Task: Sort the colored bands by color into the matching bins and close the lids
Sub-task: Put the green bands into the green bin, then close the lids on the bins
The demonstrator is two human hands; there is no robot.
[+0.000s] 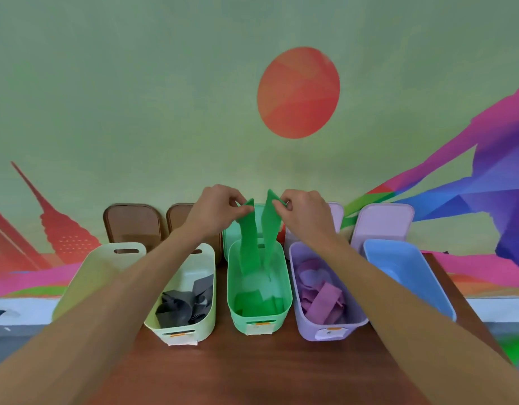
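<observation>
Head view: left hand point(220, 209) and right hand point(303, 211) each pinch a top end of the green band point(248, 244), level with each other. Strands hang vertical, lower ends inside the green bin point(258, 317) directly below. Judging by that, release is straight down.
</observation>
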